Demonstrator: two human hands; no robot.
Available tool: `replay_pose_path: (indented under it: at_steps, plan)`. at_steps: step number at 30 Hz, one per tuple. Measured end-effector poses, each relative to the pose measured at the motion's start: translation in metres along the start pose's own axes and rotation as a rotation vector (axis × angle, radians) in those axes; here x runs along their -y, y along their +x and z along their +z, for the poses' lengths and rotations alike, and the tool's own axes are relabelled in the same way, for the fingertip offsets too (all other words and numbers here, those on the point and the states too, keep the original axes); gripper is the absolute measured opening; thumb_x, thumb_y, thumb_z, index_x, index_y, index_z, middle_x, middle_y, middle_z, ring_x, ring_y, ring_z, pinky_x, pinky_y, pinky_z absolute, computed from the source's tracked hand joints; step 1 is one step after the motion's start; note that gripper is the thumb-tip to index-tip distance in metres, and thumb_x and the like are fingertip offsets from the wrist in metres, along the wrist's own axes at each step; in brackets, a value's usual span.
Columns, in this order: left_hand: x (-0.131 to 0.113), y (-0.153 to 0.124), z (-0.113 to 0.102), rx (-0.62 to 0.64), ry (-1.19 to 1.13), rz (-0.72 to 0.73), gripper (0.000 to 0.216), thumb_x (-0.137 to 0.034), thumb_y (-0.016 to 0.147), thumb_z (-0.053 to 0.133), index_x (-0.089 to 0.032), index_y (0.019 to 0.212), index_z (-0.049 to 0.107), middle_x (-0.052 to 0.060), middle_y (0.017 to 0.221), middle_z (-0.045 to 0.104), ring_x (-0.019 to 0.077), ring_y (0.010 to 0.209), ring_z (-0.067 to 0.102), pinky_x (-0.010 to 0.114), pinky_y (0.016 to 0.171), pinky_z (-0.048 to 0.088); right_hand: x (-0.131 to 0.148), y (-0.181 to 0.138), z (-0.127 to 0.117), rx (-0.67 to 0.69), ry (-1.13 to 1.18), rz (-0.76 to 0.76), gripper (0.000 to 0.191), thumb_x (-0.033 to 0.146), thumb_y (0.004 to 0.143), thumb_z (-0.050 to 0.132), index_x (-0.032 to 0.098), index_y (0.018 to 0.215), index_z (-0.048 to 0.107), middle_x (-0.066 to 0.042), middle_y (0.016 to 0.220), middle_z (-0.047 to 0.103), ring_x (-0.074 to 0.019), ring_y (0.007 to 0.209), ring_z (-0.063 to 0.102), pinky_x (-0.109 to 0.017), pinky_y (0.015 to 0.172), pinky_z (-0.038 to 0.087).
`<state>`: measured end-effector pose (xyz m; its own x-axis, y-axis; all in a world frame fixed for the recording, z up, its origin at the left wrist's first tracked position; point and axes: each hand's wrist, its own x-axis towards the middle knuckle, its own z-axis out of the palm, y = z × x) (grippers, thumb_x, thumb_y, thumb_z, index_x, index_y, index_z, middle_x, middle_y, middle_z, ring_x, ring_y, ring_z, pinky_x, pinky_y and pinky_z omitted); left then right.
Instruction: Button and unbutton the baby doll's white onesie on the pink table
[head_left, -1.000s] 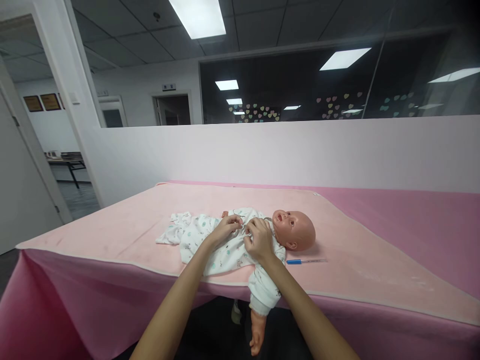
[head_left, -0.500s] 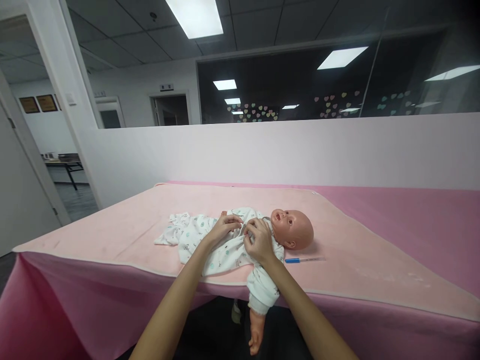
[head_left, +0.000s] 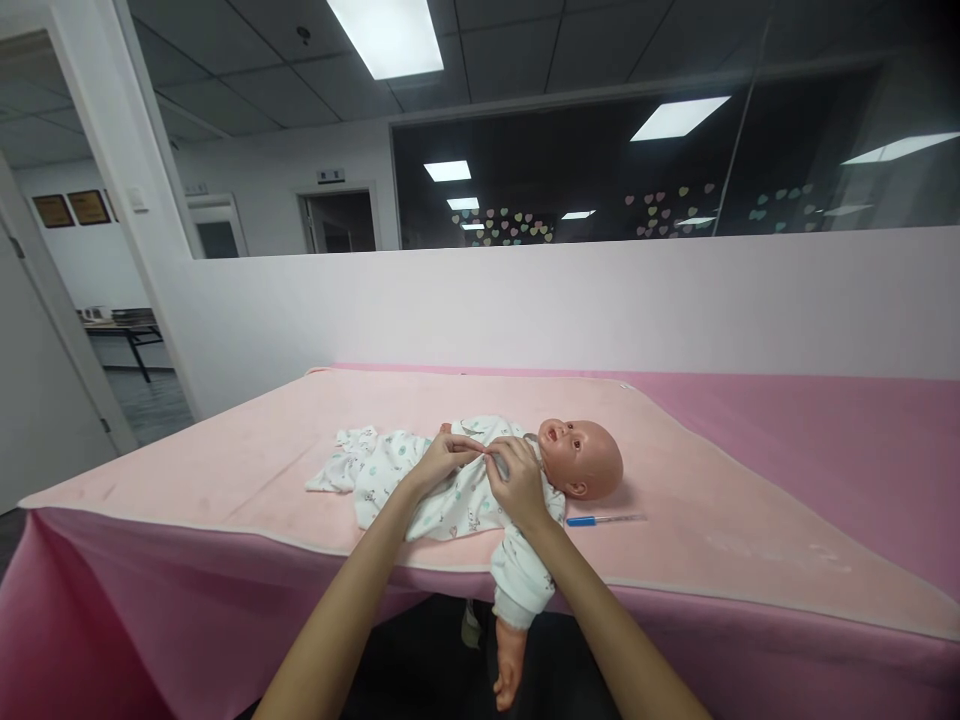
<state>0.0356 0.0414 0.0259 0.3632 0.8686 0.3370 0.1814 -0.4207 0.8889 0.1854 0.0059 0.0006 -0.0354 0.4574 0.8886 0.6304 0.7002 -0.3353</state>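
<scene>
A baby doll lies on its back on a pale pink blanket, head to the right. It wears a white printed romper. One doll arm hangs over the table's front edge. My left hand and my right hand meet over the doll's chest. Both pinch the romper's front, fingers closed on the cloth.
A thin thermometer with a blue tip lies on the blanket just right of the doll. A darker pink cloth covers the table to the right. A low white partition runs behind the table. An open doorway is at left.
Both hands stay on the doll's chest; the fingers have drawn closer together on the romper's front. The view has shifted slightly.
</scene>
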Motion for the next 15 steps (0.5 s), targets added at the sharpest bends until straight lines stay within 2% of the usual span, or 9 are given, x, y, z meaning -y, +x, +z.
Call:
replay_pose_path:
  at_steps: [5, 9, 15]
  plan:
    - [-0.0001, 0.0004, 0.0003, -0.020, -0.089, -0.008, 0.023, -0.032, 0.063, 0.066, -0.012, 0.076, 0.068, -0.001, 0.052, 0.057, 0.0092, 0.053, 0.049, 0.031, 0.077, 0.039, -0.0037, -0.0009, 0.0030, 0.001, 0.060, -0.005, 0.013, 0.014, 0.080, 0.045, 0.020, 0.079, 0.056, -0.002, 0.076, 0.061, -0.0176, 0.079, 0.053, -0.032, 0.078, 0.038]
    - [0.0001, 0.0014, 0.0003, -0.010, -0.132, -0.037, 0.022, -0.031, 0.063, 0.066, -0.013, 0.075, 0.068, -0.003, 0.049, 0.053, 0.0078, 0.051, 0.045, 0.026, 0.068, 0.039, -0.0060, -0.0024, 0.0041, 0.010, 0.056, 0.016, 0.013, 0.015, 0.080, 0.046, 0.020, 0.079, 0.057, -0.002, 0.075, 0.062, -0.0180, 0.077, 0.053, -0.032, 0.074, 0.039]
    - [0.0048, 0.0036, -0.0006, -0.076, -0.084, -0.033, 0.019, -0.031, 0.060, 0.068, -0.015, 0.069, 0.070, -0.006, 0.037, 0.042, 0.0074, 0.044, 0.041, 0.031, 0.077, 0.039, -0.0056, -0.0030, 0.0031, 0.019, 0.050, 0.021, 0.015, 0.014, 0.081, 0.044, 0.020, 0.080, 0.058, -0.002, 0.075, 0.063, -0.0176, 0.076, 0.054, -0.031, 0.072, 0.039]
